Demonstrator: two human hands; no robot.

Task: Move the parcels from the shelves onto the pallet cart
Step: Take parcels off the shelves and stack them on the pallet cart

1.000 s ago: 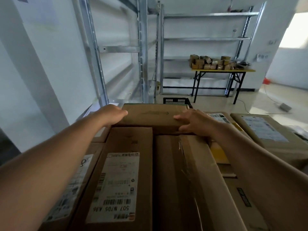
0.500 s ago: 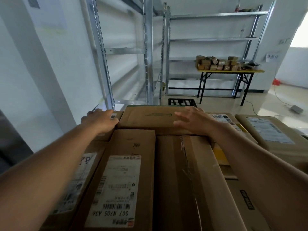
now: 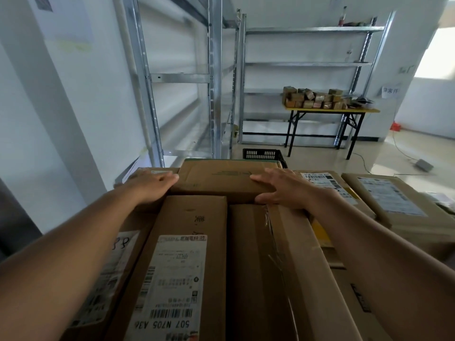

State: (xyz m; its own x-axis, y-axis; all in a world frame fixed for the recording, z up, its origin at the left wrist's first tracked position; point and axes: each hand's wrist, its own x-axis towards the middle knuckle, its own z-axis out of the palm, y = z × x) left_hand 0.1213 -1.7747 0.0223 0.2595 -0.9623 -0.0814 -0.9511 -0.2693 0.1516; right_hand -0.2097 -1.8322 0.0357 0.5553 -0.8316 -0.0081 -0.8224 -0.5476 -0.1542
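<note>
Bracing a flat cardboard parcel (image 3: 221, 178) between both hands at the far end of the stacked load.

Item 1, the parcel: it is lying on top of the other boxes at the far edge of the stack, its long axis running left to right across my view, straight ahead of my fingers.

Item 2, my left hand (image 3: 150, 185): I am pressing it against the parcel's left end, fingers extended and close together, not curled round anything.

Item 3, my right hand (image 3: 280, 188): I am laying it over the parcel's near right corner, fingers spread flat on the top face and thumb against the near side. Both hands look about equally near to the parcel.

Item 4, neighbours: a labelled box (image 3: 182, 274) and a taped box (image 3: 283, 271) are lying lengthwise just under and on the near side of the parcel; more labelled parcels (image 3: 391, 200) are sitting to the right.

Item 5, room: the metal shelving (image 3: 179, 77) beyond looks bare, and a black crate (image 3: 262, 155) is standing on the floor just past the stack's far edge. I judge that any push is limited on that side; the cart itself is hidden under the load.
</note>
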